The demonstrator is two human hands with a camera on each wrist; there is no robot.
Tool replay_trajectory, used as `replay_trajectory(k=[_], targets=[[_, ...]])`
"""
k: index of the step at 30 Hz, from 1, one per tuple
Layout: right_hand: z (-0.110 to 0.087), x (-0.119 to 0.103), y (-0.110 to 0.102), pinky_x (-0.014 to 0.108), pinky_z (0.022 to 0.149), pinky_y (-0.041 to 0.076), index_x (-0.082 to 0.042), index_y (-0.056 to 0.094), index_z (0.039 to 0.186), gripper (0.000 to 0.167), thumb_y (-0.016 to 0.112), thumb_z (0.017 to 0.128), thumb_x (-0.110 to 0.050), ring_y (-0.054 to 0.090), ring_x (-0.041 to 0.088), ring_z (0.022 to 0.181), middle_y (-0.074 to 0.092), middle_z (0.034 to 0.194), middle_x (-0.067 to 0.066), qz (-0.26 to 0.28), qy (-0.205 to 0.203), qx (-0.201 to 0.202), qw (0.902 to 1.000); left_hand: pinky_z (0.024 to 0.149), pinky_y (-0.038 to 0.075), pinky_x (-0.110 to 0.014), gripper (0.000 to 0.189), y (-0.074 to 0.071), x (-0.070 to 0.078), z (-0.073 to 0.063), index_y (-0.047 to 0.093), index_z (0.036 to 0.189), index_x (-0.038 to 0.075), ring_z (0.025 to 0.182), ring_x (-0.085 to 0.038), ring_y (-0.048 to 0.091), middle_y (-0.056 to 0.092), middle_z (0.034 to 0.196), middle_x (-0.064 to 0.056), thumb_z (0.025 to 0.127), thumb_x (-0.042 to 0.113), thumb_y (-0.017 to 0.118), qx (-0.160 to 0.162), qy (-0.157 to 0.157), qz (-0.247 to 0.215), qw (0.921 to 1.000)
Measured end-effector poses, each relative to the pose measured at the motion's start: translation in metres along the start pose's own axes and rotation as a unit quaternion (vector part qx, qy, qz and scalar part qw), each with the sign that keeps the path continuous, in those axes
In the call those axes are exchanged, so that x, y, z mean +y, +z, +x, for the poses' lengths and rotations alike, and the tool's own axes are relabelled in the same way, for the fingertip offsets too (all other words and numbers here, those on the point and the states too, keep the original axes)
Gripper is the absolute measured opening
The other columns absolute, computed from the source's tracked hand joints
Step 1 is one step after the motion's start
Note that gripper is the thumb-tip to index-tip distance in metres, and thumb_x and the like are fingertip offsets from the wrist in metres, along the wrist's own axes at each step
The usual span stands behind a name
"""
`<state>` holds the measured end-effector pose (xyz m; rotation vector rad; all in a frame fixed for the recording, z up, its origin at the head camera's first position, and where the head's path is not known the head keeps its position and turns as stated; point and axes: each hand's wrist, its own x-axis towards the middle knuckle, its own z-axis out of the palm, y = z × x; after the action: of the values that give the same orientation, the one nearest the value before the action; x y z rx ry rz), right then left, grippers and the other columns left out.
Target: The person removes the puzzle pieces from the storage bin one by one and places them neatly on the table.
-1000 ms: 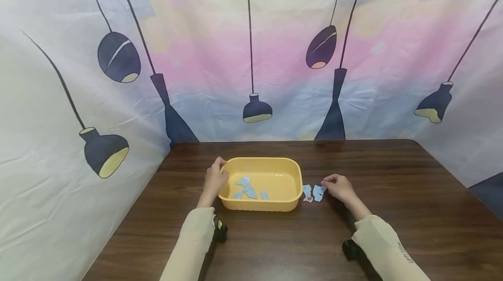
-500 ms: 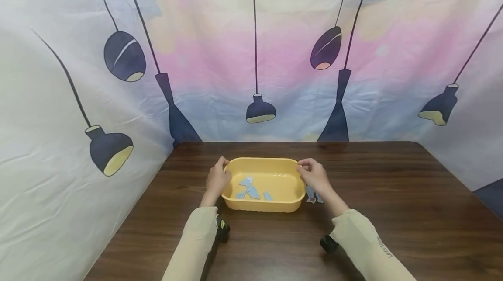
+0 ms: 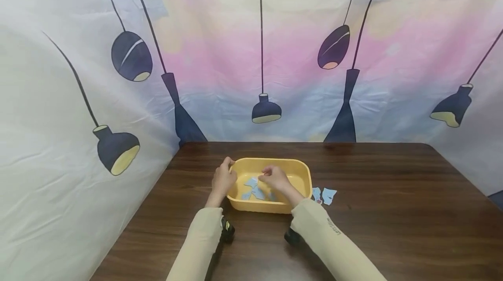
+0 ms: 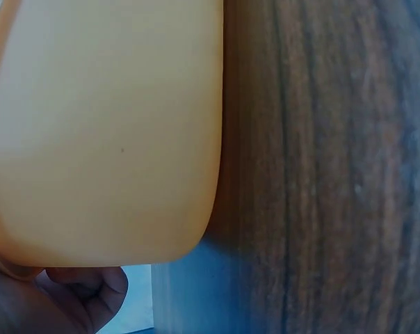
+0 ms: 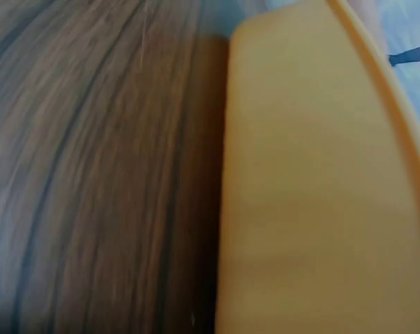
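A yellow plastic bin stands on the table, with several light blue torn-edged cardboard pieces inside. My left hand grips its left rim, the thumb at the inner edge; the left wrist view shows the curled fingers beyond the bin's wall. Over the middle of the bin is my right hand, its fingers loosely bent above the pieces and no piece showing in them. In the right wrist view, the bin's outer wall hides that hand. Just right of the bin, two more blue pieces lie on the table.
The dark wood-grain table spreads out around the bin. Behind it hangs a cloth backdrop printed with dark pendant lamps. Black wrist cameras sit under both sleeves.
My right hand has left the blue pieces on the table, passed the bin's right rim and moved left over its inside. The left hand has kept hold of the rim.
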<state>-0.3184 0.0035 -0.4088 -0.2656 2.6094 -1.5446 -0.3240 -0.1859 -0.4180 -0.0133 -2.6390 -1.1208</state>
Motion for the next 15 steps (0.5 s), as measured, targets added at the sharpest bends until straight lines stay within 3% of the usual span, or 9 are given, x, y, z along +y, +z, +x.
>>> replay_trajectory(k=[4, 9, 15], targets=[[0.006, -0.004, 0.014, 0.046, 0.1, 0.047, 0.004, 0.057, 0.126, 0.041, 0.064, 0.091, -0.014, 0.055, 0.038, 0.119, 0.057, 0.128, 0.022, -0.009, 0.012, -0.042, 0.999, 0.044, 0.026, -0.025, 0.033, 0.0, -0.001, -0.004, 0.059, 0.122, 0.005, 0.045, -0.013, 0.031, 0.039, 0.055, -0.002, 0.09, 0.003, 0.05, 0.019, -0.007, -0.002, 0.9998], [0.008, 0.0, 0.019, 0.05, 0.103, 0.044, 0.003, 0.054, 0.133, 0.047, 0.062, 0.091, -0.014, 0.052, 0.041, 0.126, 0.056, 0.136, 0.022, -0.081, 0.02, -0.047, 0.9954, 0.045, 0.027, -0.026, 0.033, 0.006, 0.001, -0.007, 0.059, 0.122, 0.006, 0.046, -0.014, 0.034, 0.044, 0.057, -0.003, 0.09, 0.004, 0.051, 0.009, -0.009, 0.0, 0.9999], [0.015, 0.002, 0.022, 0.062, 0.109, 0.029, -0.007, 0.054, 0.137, 0.05, 0.063, 0.092, -0.027, 0.029, 0.045, 0.138, 0.043, 0.147, 0.018, -0.188, -0.004, -0.076, 0.9793, 0.047, 0.03, -0.028, 0.031, 0.003, 0.004, -0.003, 0.061, 0.119, 0.009, 0.05, -0.016, 0.041, 0.056, 0.065, -0.009, 0.09, 0.005, 0.054, 0.033, -0.01, 0.026, 0.9991]])
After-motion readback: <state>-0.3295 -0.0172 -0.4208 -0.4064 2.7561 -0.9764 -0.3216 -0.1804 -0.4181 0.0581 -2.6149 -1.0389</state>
